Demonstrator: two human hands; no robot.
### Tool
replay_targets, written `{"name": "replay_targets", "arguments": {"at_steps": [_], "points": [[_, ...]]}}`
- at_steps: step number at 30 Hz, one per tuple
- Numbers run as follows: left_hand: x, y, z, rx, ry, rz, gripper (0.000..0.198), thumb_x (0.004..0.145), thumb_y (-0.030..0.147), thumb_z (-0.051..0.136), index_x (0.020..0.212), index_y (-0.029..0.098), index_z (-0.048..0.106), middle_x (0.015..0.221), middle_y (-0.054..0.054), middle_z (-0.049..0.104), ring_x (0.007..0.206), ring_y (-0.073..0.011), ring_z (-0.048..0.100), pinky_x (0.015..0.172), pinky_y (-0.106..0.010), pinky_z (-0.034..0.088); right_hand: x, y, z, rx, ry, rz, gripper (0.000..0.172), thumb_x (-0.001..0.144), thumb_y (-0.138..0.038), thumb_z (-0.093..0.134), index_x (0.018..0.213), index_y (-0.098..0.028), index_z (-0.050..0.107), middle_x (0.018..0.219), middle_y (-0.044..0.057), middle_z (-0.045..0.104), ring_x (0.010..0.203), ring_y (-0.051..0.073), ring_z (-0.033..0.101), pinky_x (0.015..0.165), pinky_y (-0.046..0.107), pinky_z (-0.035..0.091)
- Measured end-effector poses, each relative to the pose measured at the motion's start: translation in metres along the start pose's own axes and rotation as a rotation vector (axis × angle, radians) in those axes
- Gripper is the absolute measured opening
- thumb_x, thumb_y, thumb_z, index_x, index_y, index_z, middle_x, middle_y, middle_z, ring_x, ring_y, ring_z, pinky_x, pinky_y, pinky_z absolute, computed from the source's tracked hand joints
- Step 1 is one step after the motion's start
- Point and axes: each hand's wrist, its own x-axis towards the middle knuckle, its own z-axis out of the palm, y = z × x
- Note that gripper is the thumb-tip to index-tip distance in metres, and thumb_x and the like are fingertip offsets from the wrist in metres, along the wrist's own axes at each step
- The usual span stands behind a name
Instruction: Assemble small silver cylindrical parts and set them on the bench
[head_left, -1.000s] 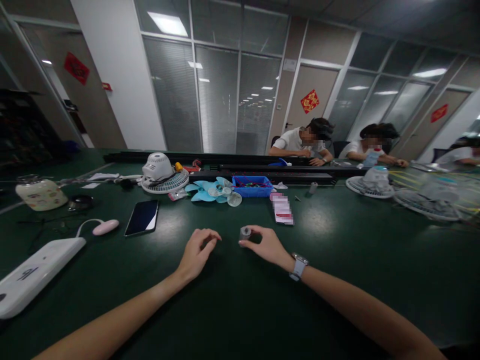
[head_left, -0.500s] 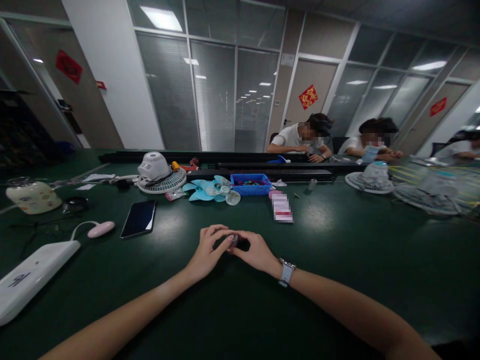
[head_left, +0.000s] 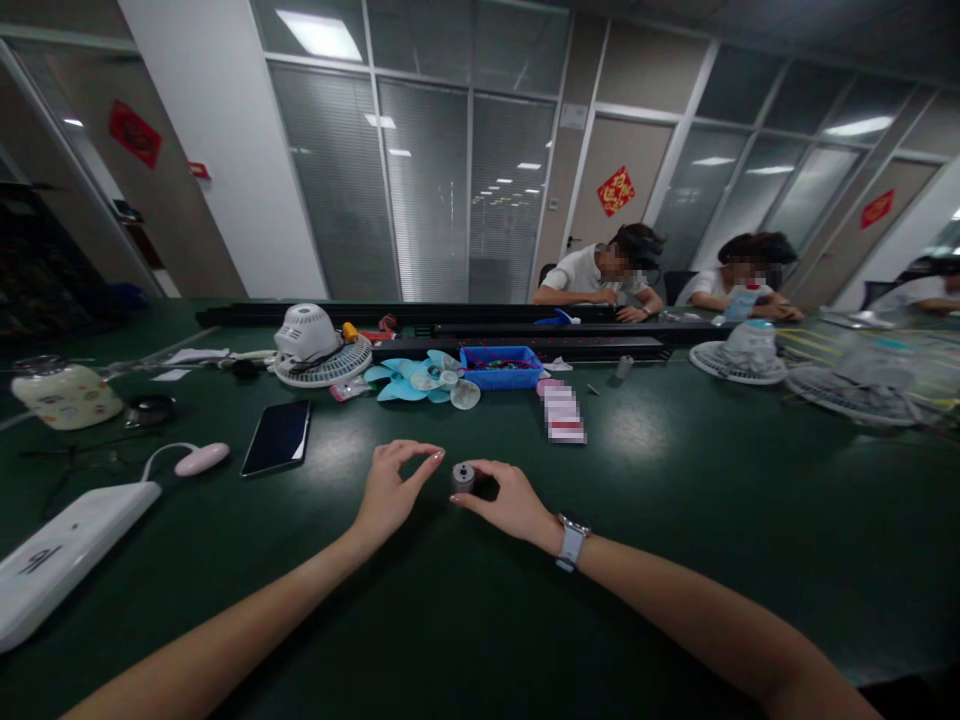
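- The right hand is gripping the cylinder between thumb and fingers, spread only to its width.
- The cylinder is standing upright between the two hands, just beside the left fingertips.
- The left hand is nearly closing thumb and forefinger; whether they are pinching something tiny, I cannot tell.
- Beyond, the blue box is holding red wires among small bits.
- The jar is sitting left of the phone.

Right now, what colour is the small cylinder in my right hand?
The small cylinder is grey, best seen in the head view.
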Motion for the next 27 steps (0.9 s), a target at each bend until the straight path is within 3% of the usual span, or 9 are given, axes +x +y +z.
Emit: {"name": "replay_targets", "arguments": {"at_steps": [4,9,13,17,21,24,27], "points": [[-0.007,-0.014,-0.008,0.17,-0.109,-0.015,0.025,0.084,0.045,0.061,0.096,0.029,0.077,0.096,-0.006,0.065,0.101,-0.0279,0.05,0.087,-0.041,0.04,0.0,-0.001,-0.001,-0.002,-0.009,0.011,0.047,0.078,-0.051,0.069,0.117,-0.025,0.065,0.107,0.003,0.069,0.094,0.022,0.062,0.084,0.037,0.049],[-0.01,-0.011,-0.006,0.295,-0.239,-0.068,0.026,0.084,0.05,0.059,0.095,0.035,0.077,0.092,-0.006,0.064,0.098,-0.0298,0.049,0.081,-0.042,0.039,0.0,0.001,0.001,-0.003,0.01,0.009,0.046,0.077,-0.048,0.071,0.117,-0.024,0.065,0.107,0.004,0.07,0.094,0.022,0.062,0.085,0.037,0.049],[-0.01,-0.012,-0.005,0.278,-0.244,-0.059,0.028,0.085,0.051,0.058,0.098,0.035,0.077,0.092,-0.005,0.066,0.096,-0.0285,0.051,0.081,-0.04,0.039,-0.001,-0.001,0.001,0.035,0.003,0.025,0.045,0.077,-0.046,0.072,0.117,-0.025,0.066,0.106,0.004,0.07,0.094,0.022,0.063,0.084,0.037,0.049],[-0.01,-0.016,-0.006,0.198,-0.167,-0.049,0.033,0.089,0.046,0.052,0.108,0.029,0.074,0.092,-0.006,0.068,0.094,-0.0262,0.053,0.081,-0.038,0.041,0.001,0.0,-0.01,0.2,0.037,0.04,0.043,0.078,-0.043,0.071,0.116,-0.023,0.066,0.11,0.005,0.069,0.099,0.021,0.063,0.09,0.037,0.048],[-0.01,-0.014,-0.007,0.167,-0.125,-0.056,0.037,0.092,0.044,0.046,0.11,0.024,0.072,0.096,-0.006,0.07,0.093,-0.0256,0.054,0.082,-0.038,0.042,-0.001,0.017,-0.034,0.58,0.083,0.216,0.04,0.081,-0.047,0.067,0.109,-0.018,0.069,0.104,0.006,0.07,0.095,0.02,0.064,0.088,0.036,0.049],[-0.01,-0.012,-0.006,0.168,-0.13,-0.062,0.036,0.091,0.043,0.046,0.107,0.024,0.072,0.096,-0.006,0.07,0.093,-0.0257,0.055,0.082,-0.038,0.043,-0.01,0.029,-0.054,0.896,0.147,0.428,0.033,0.086,-0.044,0.062,0.103,-0.018,0.069,0.105,0.006,0.069,0.084,0.016,0.063,0.075,0.029,0.053],[-0.009,-0.01,-0.005,0.171,-0.14,-0.07,0.035,0.09,0.042,0.048,0.106,0.023,0.073,0.096,-0.006,0.07,0.093,-0.0257,0.055,0.081,-0.038,0.043,-0.02,0.035,-0.067,1.062,0.221,0.565,0.023,0.091,-0.036,0.058,0.101,-0.018,0.068,0.11,0.007,0.068,0.074,0.012,0.062,0.064,0.025,0.054]]}}
